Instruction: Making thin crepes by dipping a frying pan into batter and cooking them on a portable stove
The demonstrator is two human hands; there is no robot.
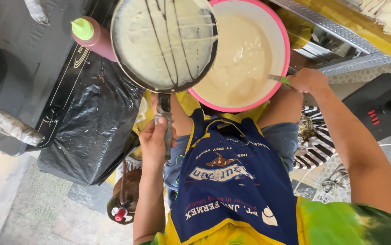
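While the left hand (155,138) is clamped around the wrapped handle of a frying pan (164,43), the pan is held up in the air, straight ahead of that hand, its round bottom coated with pale batter crossed by dark stripes. Its right rim overlaps the left edge of a pink-rimmed bowl (281,54), which is full of creamy batter and sits just above the person's knees and blue apron (232,181). The right hand (307,80) is closed on the handle of a spoon (279,79) at the bowl's right rim, the spoon's end reaching into the batter. The two hands are well apart, with the bowl between them. Left of the pan, a red squeeze bottle (93,35) with a green cap stands on a stove (32,68), beside a black plastic sheet (95,127).
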